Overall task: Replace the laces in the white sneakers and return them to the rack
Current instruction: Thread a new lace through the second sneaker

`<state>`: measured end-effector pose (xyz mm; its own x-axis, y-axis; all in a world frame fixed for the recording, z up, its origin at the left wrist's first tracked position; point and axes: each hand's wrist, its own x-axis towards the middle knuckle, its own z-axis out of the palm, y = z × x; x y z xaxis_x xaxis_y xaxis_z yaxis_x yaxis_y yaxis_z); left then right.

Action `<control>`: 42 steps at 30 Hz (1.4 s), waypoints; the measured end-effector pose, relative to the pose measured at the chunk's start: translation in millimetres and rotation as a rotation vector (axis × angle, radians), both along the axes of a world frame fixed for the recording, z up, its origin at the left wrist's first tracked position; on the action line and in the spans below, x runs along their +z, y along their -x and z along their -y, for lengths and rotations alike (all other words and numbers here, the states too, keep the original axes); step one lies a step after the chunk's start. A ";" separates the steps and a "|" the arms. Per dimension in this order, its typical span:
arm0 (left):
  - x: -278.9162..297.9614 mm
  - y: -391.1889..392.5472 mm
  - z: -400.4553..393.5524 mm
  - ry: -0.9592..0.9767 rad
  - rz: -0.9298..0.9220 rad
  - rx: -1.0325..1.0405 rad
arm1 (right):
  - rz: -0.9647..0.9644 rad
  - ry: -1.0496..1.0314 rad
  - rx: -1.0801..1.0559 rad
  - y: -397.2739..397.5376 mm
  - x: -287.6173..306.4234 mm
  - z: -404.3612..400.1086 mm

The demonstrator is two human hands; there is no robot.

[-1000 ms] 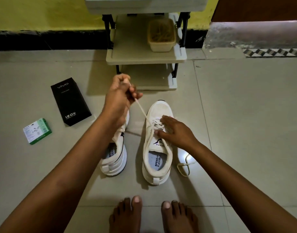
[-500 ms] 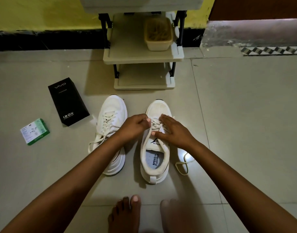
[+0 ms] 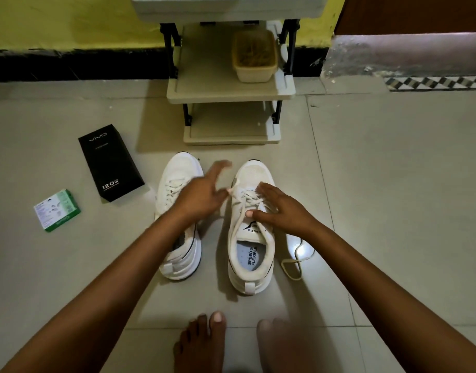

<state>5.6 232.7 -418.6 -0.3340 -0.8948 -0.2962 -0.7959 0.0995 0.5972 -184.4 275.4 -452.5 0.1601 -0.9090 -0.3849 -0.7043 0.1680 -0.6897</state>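
Two white sneakers stand side by side on the tiled floor (image 3: 393,184), toes pointing at the rack (image 3: 231,90) by the yellow wall. The right hand (image 3: 282,208) lies flat on the laces of the right sneaker (image 3: 251,238), fingers spread and the thumb pressing near the tongue; it pinches nothing that can be seen. The left hand (image 3: 201,195) is above the gap between the shoes, partly over the left sneaker (image 3: 179,224), fingers stretched out and blurry, holding nothing. A loose lace (image 3: 296,261) lies on the floor just beside the right sneaker's outer side. A tan tub (image 3: 255,56) sits on the rack's middle shelf. A black box (image 3: 110,162) and a small green box (image 3: 57,211) lie toward the floor's left edge. Two bare feet (image 3: 201,343) show at the near edge
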 end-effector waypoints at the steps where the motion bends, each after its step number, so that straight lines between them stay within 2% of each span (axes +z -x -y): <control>1: -6.4 3.2 -5.2 -0.013 0.040 -0.088 | 0.003 -0.001 -0.006 0.4 1.0 -0.1; 4: -14.5 10.1 -9.1 0.034 0.170 -0.209 | -0.013 0.002 -0.001 -0.5 2.1 -1.3; 10: -18.2 11.1 -7.2 0.065 -0.046 -0.159 | -0.011 0.004 -0.003 -0.7 0.4 -2.0; 14: -21.8 14.0 -5.9 0.151 -0.044 -0.050 | -0.012 0.001 0.005 -0.4 -0.5 -2.0; 15: -19.3 15.4 -4.5 0.111 -0.129 -0.006 | -0.020 0.006 0.012 0.0 -0.2 -2.2; 18: 12.4 17.5 1.3 -0.090 -0.617 0.209 | -0.018 0.024 0.015 1.4 0.0 -3.7; 20: 38.0 11.3 11.0 -0.093 -0.902 0.305 | 0.001 0.032 0.014 0.9 -0.8 -5.7; 21: 46.1 7.1 16.5 -0.075 -0.988 0.341 | 0.000 0.036 0.026 0.4 -1.0 -6.6; 22: 49.6 3.2 20.9 -0.048 -1.003 0.372 | -0.009 0.042 0.043 -0.1 -1.6 -6.8; 23: 47.4 0.7 23.3 -0.017 -0.933 0.400 | -0.015 0.046 0.055 0.0 -1.4 -6.8; 25: 31.8 -0.6 20.5 -0.002 -0.613 0.414 | -0.001 0.044 0.045 1.7 -0.8 -6.9; 28: -5.3 5.5 1.5 -0.145 -0.175 0.205 | 0.023 0.014 0.035 6.0 -1.6 -9.0; 30: -20.6 15.3 -12.7 -0.121 -0.080 0.086 | 0.028 -0.021 0.045 7.4 -3.7 -11.8; 33: -28.6 24.8 -19.3 0.030 -0.066 0.115 | 0.024 -0.020 0.037 6.6 -7.4 -14.0; 36: -28.3 28.1 -17.2 0.028 -0.085 0.140 | 0.002 0.002 0.032 4.3 -8.4 -14.8; 40: -16.4 34.7 -22.1 -0.240 -0.593 0.500 | -0.056 0.021 0.028 4.2 -5.4 -13.1; 42: -12.7 35.1 -20.4 -0.326 -0.736 0.634 | -0.019 0.015 -0.010 4.2 -3.0 -10.5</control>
